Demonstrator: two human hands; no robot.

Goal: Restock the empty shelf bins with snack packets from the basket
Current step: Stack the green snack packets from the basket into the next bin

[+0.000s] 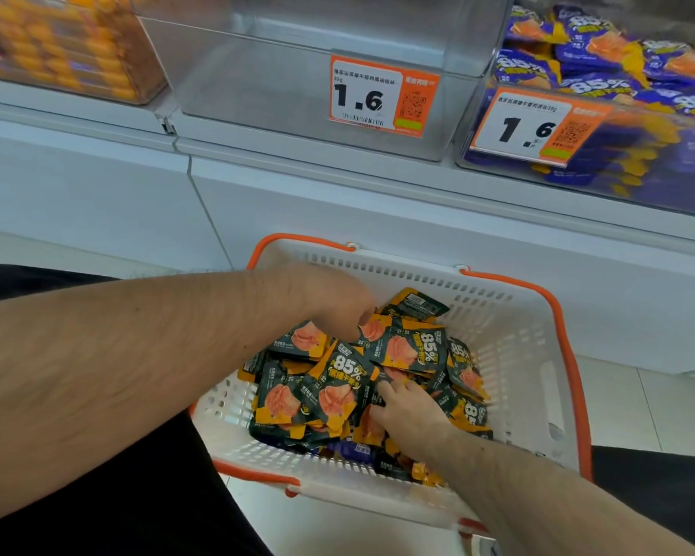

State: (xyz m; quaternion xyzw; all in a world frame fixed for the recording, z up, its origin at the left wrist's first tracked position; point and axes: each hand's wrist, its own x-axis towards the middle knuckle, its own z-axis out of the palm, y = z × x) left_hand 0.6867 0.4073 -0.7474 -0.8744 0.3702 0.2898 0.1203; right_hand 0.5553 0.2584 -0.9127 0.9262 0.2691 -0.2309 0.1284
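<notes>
Both hands reach into the basket (538, 355): left hand (322, 302) blurred, finger state unclear, right hand (410, 411) fingers (386, 389) spread flat on jumbled packets (338, 379) pointing every way.

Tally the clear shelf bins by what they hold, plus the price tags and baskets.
Empty bin: 1
Bin of purple packets: 1
Bin of orange goods: 1
Price tags: 2, one on the empty bin, one on the purple-packet bin
Basket: 1
Total: 6
</notes>
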